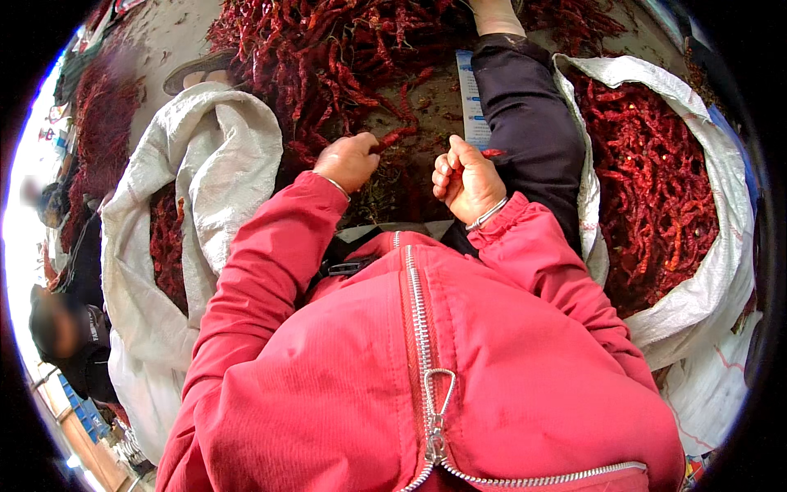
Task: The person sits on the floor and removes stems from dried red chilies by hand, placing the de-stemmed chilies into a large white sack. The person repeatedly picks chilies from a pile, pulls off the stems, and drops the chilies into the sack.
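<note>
My left hand (348, 161) is at the lower edge of a large heap of dried red chillies (344, 55), its thumb and forefinger closed on the end of a dried red chilli (398, 136). To its right, my right hand (470, 179) is raised with curled fingers. A short red chilli (493, 152) sticks out beside its thumb, over the dark trouser leg; the grip on it is partly hidden. Chilli stems and bits lie on the floor between and below the hands.
Woven white sacks of red chillies stand at left (237, 166) and right (728, 203). A printed strip (473, 111) lies by my outstretched leg (529, 117). A sandalled foot (200, 72) is beyond the left sack. Another person (67, 335) is at the far left, near more chillies (101, 123).
</note>
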A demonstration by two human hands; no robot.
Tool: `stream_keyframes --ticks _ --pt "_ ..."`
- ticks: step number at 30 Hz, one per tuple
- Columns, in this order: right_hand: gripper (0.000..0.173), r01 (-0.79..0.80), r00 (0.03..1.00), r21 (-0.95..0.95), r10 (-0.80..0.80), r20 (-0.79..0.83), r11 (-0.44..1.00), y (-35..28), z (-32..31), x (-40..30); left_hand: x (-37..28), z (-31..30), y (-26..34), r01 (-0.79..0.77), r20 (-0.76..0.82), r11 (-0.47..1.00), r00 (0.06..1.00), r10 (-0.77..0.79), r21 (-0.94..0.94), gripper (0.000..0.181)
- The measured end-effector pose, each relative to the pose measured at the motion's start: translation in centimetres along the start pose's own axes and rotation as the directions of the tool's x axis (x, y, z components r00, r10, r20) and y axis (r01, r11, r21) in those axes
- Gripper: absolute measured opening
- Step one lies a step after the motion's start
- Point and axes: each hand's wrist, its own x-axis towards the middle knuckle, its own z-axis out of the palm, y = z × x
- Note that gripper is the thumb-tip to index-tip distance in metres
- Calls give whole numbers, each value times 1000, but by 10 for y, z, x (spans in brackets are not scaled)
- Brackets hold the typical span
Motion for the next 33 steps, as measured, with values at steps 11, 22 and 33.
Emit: stream_keyframes --ticks 11,22,33 --pt "23 389 921 -578 -304 242 718 23 -6 13 -28 13 57 -200 1 875 975 223 -440 25" --pt "22 487 861 -709 -414 294 510 13 9 -3 -41 4 57 352 365 493 928 -73 -796 20" --pt "22 10 1000 -41 -10 -13 999 4 4 4 -47 -4 62 -347 85 781 888 452 -518 16"
